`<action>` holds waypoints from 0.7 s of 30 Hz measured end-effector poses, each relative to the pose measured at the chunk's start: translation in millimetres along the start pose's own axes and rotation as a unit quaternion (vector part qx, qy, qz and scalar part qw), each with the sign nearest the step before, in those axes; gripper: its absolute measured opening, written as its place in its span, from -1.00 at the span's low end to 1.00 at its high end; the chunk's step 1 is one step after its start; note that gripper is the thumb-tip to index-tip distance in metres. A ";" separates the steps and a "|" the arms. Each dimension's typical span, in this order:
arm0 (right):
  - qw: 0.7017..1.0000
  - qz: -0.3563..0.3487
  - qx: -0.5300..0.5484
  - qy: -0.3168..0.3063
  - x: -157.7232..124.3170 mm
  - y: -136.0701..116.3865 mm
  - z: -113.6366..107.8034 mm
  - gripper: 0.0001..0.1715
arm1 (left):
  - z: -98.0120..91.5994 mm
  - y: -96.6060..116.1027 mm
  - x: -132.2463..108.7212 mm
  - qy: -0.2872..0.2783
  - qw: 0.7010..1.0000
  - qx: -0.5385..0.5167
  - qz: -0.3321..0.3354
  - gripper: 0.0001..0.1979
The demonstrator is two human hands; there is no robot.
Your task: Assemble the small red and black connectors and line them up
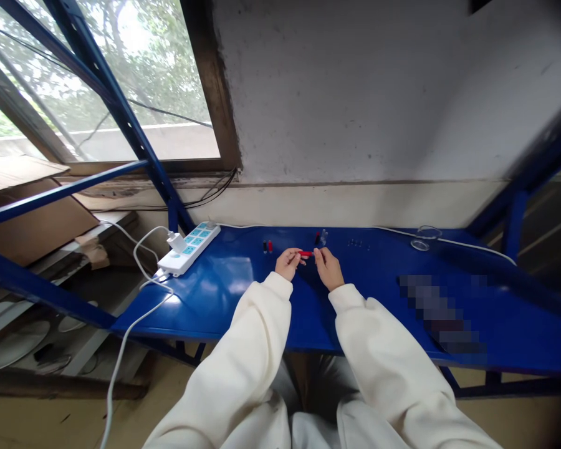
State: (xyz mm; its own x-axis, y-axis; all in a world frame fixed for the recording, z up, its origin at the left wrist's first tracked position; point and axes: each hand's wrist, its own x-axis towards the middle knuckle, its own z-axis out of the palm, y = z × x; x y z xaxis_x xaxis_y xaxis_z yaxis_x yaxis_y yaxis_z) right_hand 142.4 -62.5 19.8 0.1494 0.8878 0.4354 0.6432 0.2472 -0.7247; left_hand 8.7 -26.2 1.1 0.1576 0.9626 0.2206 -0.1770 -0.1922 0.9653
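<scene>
Blue tabletop (pixel 378 268), red rod (pixel 306 253) between both grips (pixel 287 264) (pixel 329 269)

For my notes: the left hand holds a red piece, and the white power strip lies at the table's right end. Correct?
No: the head view shows the white power strip at the left end of the table; the left hand does hold a red piece.

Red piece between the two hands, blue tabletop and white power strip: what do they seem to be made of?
Red piece: probably smooth plastic, judging by its even, saturated colour, but too small to be sure. Blue tabletop: glossy, with bright reflections; perhaps painted metal, though a laminate is possible. White power strip: likely satin moulded plastic, from its uniform white casing.
</scene>
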 end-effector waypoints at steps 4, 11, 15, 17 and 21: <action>1.000 -0.001 -0.012 -0.006 -0.5 3.9 1.6 -0.55 | 1.2 1.2 -0.8 -0.009 1.000 0.006 0.010 -0.66; 1.000 -0.013 -0.002 -0.001 1.4 9.1 4.4 -0.59 | 3.4 4.0 -2.6 -0.006 1.000 -0.006 0.020 -0.67; 1.000 -0.018 0.019 -0.002 2.9 10.4 5.7 -0.63 | 2.9 3.9 -2.4 0.003 1.000 -0.009 0.018 -0.67; 0.999 -0.019 0.033 -0.003 3.1 11.9 6.8 -0.64 | 2.3 3.9 -2.1 0.006 1.000 -0.012 0.012 -0.66; 0.996 -0.033 0.088 -0.006 2.8 16.3 11.5 -0.68 | 1.4 4.2 -1.7 0.012 1.000 -0.021 0.001 -0.66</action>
State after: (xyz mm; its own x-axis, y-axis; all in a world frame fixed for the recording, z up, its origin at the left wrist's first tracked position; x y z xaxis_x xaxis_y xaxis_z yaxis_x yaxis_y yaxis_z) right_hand 144.7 -51.6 3.0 0.1016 0.8711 0.4805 0.5105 0.3689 -0.7767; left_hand 9.0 -29.0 5.0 0.1333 0.9668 0.2180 -0.2188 -0.1858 0.9579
